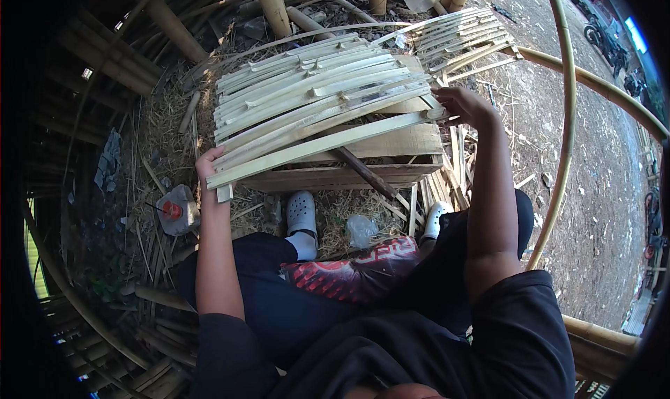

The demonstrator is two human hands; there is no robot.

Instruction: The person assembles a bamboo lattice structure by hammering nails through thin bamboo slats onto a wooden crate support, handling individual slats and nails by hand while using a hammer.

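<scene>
A panel of pale split-bamboo slats (279,109) lies tilted across a low wooden bench (401,145). My left hand (209,163) is closed around the panel's near left corner, the fingers partly hidden by the slats. At the right end of the nearest slats, my right hand (466,107) grips the edge with bent fingers. The front slat (321,148) angles away from the others, leaving a wedge-shaped gap. Below it, a dark stick (366,172) slants across the bench's front.
Another slatted bamboo panel (460,39) lies beyond to the right. Loose bamboo strips (447,179) are heaped right of the bench. A red cup-like item (172,209) sits at left, a clear plastic bag (361,230) between my feet. Curved bamboo poles (562,120) rise at right.
</scene>
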